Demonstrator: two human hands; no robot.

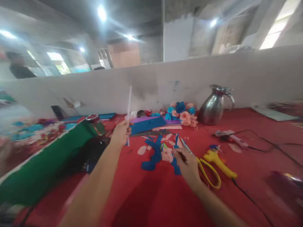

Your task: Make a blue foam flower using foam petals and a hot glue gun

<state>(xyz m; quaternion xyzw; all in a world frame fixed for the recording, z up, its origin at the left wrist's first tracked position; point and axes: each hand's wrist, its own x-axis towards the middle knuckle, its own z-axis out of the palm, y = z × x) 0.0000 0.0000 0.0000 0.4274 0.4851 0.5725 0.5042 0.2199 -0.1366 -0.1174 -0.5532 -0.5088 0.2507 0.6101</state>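
Observation:
My left hand [121,132] is closed around a thin white stick [129,107] that it holds upright above the red table [146,198]. My right hand [188,165] rests on the table with its fingers pinched over blue and pink paper scraps [156,153]; what it grips is too blurred to name. Yellow-handled scissors [208,171] lie right beside that hand.
A yellow glue gun [219,160] with a black cord lies to the right. A steel jug [213,105] and paper flowers [182,113] stand by the white partition. Green sheet [44,164] and more flowers sit left. A blurred person stands far left.

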